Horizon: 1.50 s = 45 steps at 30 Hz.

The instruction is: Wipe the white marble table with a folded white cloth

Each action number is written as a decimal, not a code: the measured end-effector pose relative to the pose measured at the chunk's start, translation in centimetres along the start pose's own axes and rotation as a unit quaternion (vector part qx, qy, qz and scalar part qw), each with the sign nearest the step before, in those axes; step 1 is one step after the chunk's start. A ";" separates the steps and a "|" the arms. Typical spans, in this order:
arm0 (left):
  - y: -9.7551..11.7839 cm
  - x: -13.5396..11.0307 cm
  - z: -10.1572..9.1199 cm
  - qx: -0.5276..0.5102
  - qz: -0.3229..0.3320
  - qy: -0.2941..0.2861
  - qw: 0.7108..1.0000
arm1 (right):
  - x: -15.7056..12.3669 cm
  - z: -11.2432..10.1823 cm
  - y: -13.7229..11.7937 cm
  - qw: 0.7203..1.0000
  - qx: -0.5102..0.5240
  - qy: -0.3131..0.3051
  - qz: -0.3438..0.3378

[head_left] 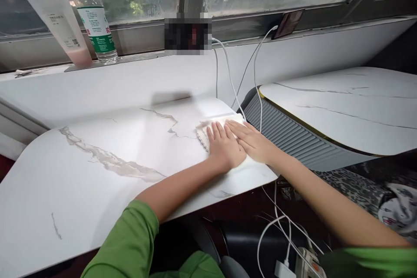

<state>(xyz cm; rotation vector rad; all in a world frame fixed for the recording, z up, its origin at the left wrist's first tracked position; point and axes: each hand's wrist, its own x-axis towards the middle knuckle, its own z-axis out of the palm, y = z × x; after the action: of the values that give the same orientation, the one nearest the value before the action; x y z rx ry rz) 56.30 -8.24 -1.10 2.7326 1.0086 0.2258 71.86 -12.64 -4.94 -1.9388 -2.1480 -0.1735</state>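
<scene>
From where I stand, both hands are spread flat, palms down, gripping nothing. The left hand (226, 150) and right hand (256, 141) lie close together, fingers pointing away from the person, pressing on a pale cloth (202, 134). The cloth lies beneath them at the right end of the white, marbled table (97, 213), its ragged edge poking out past the left hand's fingers. Beyond the hands and off to their left, a plastic cup (67, 34) with a little pink at the bottom stands beside a green-labelled bottle (99, 30) on the window ledge (137, 63). Straight beyond them is something blurred out. Farther right, a phone (288, 24) leans there with a white cable (255, 69) plugged in. Right of the hands is a second table (342, 95); below them, more cables hang near a power strip (308, 263).
</scene>
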 end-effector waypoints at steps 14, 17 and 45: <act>-8.0 13.9 -0.7 0.031 -0.026 0.001 0.999 | 15.2 2.6 4.6 0.997 -0.003 -0.014 0.073; -9.3 15.4 -0.9 0.032 -0.024 0.009 0.999 | 17.1 3.2 5.2 0.998 0.000 -0.003 0.067; -6.4 -11.5 -2.3 0.051 0.092 -0.001 0.994 | -3.4 -0.1 -16.1 0.990 -0.081 0.080 0.080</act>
<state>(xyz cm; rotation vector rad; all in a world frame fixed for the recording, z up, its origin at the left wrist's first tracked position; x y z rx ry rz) 43.15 -10.70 -1.32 2.9202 0.7867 0.2064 56.24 -17.74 -4.51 -2.0967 -1.9212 -0.4707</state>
